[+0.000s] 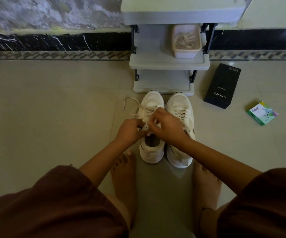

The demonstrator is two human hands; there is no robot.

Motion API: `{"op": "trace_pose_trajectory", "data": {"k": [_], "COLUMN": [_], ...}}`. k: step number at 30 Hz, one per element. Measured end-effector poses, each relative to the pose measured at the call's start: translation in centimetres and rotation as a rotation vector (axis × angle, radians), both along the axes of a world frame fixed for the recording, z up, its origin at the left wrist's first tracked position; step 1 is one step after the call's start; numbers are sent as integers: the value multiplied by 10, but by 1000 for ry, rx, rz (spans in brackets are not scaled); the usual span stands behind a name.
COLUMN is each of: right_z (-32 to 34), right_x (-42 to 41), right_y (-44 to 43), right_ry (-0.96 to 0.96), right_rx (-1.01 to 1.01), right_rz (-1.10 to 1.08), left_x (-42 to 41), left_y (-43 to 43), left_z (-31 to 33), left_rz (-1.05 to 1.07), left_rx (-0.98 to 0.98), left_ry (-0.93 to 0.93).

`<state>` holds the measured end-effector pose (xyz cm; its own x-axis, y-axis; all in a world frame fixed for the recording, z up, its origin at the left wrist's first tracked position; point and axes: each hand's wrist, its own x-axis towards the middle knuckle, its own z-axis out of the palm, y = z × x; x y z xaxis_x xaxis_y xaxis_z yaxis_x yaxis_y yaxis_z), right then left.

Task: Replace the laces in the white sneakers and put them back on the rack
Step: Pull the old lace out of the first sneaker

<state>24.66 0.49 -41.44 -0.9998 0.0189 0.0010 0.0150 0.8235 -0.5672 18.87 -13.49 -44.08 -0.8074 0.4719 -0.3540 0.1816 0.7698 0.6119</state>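
Head view: one frame, looking down at the floor in front of a rack.
Task thing: left white mesh sneaker (pixel 150 154) stands upright on the floor, toe towards the rack. It is just beside the right white mesh sneaker (pixel 179 103), and both are just in front of the rack's lowest shelf.
Lace: flat white lace (pixel 134 114) crosses the left white mesh sneaker's eyelets, with loose ends trailing on the tiles to the left.
Left grip: left hand (pixel 130 130) has its fingers curled tight and pinches the sneaker's eyelet edge beside the tongue.
Right grip: right hand (pixel 166 127) has its fingers curled narrow over the lacing and pinches the lace.
Hidden: the fingertips overlap, so the exact contact is hard to make out. The right hand and forearm cover part of the right white mesh sneaker.
Rack: grey plastic tiered rack (pixel 168 65) has dark posts, and its top is cut off by the frame.
Container: translucent rectangular plastic tub (pixel 186 53) sits on the middle shelf and holds blurred pale spare laces (pixel 185 39).
Floor: glossy beige tiles (pixel 53 117). A matte black rectangular carton (pixel 222 86) lies right of the rack, and a small green cardboard box (pixel 262 113) lies farther right.
Person: bare feet (pixel 124 172) are on either side of the heels, and brown cloth (pixel 53 203) covers the knees.
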Motion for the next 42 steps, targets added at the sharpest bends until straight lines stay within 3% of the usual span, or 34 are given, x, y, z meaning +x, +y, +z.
{"op": "trace_pose_trajectory", "data": {"k": [2, 3, 4, 6, 8, 11, 13, 20, 24, 28, 30, 32, 35, 39, 42], "right_z": [17, 23, 26, 24, 14, -3, -11, -19, -19, -20, -23, -26, -31, -36, -38], "right_x": [-9, -14, -18, -21, -17, -6, -4, -5, -8, -3, 1, 3, 4, 12, 16], "right_y": [-3, -2, 2, 12, 23, 22, 19, 21, 25, 24, 19, 16, 21, 23, 16], "right_ry": [-43, 17, 73, 127, 25, -202, -261, -200, -251, -244, -192, -120, -157, -265, -220], "right_rx": [-702, -821, -775, -464, -213, -14, 71, -48, -139, -120, -8, 190, 383, 466, 492], "right_rz": [-197, -244, -274, -264, -168, 68, 80, -37, -23, 7, 30, 97, 163, 149, 184], "left_x": [0, 0, -1, -3, -7, -12, -13, -17, -23, -24, -22, -16, -6, -1, 4], "left_y": [-1, -1, -1, -2, 0, 6, 8, 5, -4, -11, -8, -5, 2, 7, 7], "left_z": [0, 0, 1, 3, 4, 5, 5, 6, 13, 17, 19, 19, 17, 8, 7], "left_rz": [-25, -33, -36, -50, -75, -102, -104, -111, 87, 133, 77, -29, -174, -357, -414], "left_rx": [-16, -13, -10, -37, -111, -220, -235, -122, 107, 157, 82, -57, -53, -221, -174], "left_ry": [12, 14, 10, 11, 29, 61, 71, 30, -287, -428, -334, -26, 373, 552, 699]}}
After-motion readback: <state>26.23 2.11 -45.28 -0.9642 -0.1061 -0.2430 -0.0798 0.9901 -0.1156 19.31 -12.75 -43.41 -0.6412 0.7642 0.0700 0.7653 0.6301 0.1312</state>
